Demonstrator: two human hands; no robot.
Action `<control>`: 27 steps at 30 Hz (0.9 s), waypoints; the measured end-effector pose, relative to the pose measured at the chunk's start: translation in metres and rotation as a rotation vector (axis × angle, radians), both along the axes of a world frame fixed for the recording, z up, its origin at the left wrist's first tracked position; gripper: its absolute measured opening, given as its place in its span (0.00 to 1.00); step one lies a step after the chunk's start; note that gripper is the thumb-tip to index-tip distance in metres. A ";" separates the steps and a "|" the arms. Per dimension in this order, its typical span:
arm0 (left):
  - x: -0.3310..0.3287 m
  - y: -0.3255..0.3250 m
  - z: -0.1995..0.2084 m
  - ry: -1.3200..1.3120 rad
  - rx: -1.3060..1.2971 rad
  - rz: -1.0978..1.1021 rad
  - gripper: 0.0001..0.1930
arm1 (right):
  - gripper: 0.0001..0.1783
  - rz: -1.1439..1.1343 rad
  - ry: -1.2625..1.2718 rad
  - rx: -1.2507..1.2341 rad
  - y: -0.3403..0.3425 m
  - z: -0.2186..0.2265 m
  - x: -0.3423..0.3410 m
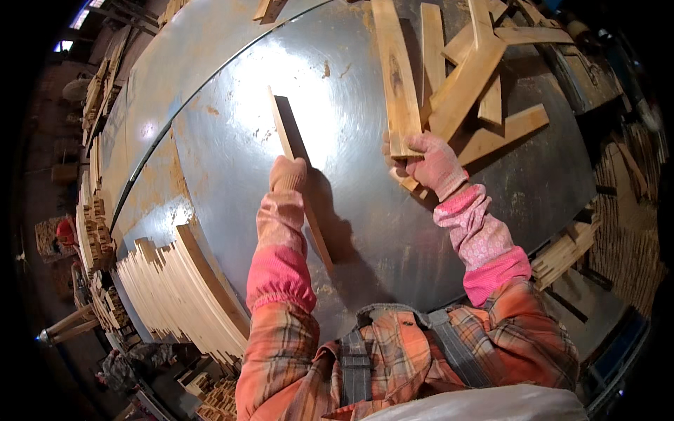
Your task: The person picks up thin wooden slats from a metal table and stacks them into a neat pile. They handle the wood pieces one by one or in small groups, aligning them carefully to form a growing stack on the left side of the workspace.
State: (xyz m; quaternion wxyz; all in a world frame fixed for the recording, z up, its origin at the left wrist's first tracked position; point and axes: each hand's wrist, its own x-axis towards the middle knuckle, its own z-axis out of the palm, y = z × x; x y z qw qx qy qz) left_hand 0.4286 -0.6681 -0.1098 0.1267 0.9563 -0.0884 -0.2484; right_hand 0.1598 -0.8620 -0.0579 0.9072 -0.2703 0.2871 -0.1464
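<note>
My left hand [288,175], in a pinkish knit glove, is closed around a narrow wooden slat [278,126] standing on its edge over the shiny metal tabletop [232,182]. The slat's dark shadow falls to its right. My right hand [433,163], gloved alike, grips the near end of a wider wooden board [396,77], which stretches away to the far edge. Its thumb lies on top; the other fingers are partly hidden beneath. Just under that hand, a short end of another wood piece [408,184] shows.
Loose boards [467,91] lie crisscrossed at the far right, one slanted board [505,140] beside my right hand. A row of stacked slats [179,288] sits at the near left. A dark curved seam [151,144] crosses the metal. More wood stacks [567,252] stand beyond the right edge.
</note>
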 end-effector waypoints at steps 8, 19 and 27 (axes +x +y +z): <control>-0.029 0.075 0.009 -0.032 0.072 0.006 0.24 | 0.28 -0.037 -0.012 -0.369 0.029 0.062 0.019; -0.028 0.090 0.020 0.400 -0.627 0.140 0.17 | 0.38 -0.010 1.115 -1.297 -0.065 0.049 0.022; -0.076 -0.003 -0.040 0.202 -0.132 -1.024 0.10 | 0.51 0.235 1.107 -1.264 0.102 0.033 -0.040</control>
